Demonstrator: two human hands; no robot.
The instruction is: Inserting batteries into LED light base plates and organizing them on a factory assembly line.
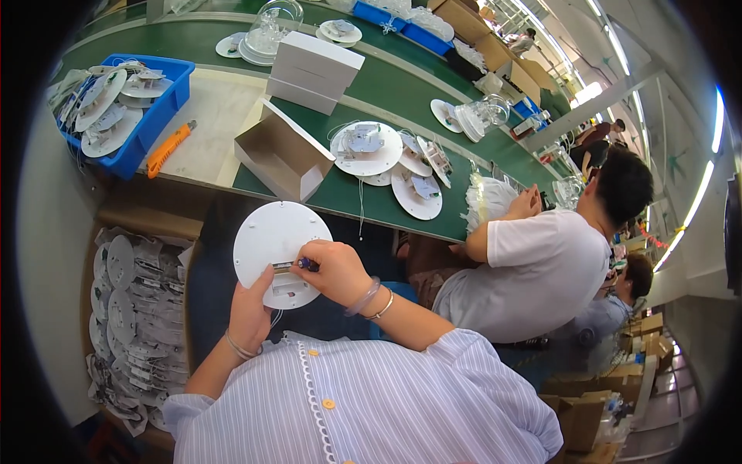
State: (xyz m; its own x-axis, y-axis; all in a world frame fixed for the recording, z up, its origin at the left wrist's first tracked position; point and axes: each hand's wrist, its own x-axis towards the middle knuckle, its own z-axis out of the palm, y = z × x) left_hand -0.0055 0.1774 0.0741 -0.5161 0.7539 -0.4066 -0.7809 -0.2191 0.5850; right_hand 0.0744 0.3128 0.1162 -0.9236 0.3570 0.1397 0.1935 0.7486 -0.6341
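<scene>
A round white plastic disc (270, 232) is held up in front of my chest by my left hand (251, 309), its thumb lying on the face and its fingers behind the lower left rim. Across the disc's face runs a narrow slot with metal in it. My right hand (336, 271) is closed at this slot, gripping a small dark purple cylinder (308, 264) between thumb and fingers. Whether the cylinder is a battery or a tool handle cannot be made out. Thin white wires (277, 318) hang below the disc.
An open white box (282, 151) and several white discs (367, 148) with circuit boards lie on the green bench. To the left are a blue bin (154, 135) of discs, an orange cutter (170, 148) and a carton (191, 309) of wrapped discs. A co-worker (533, 263) sits at right.
</scene>
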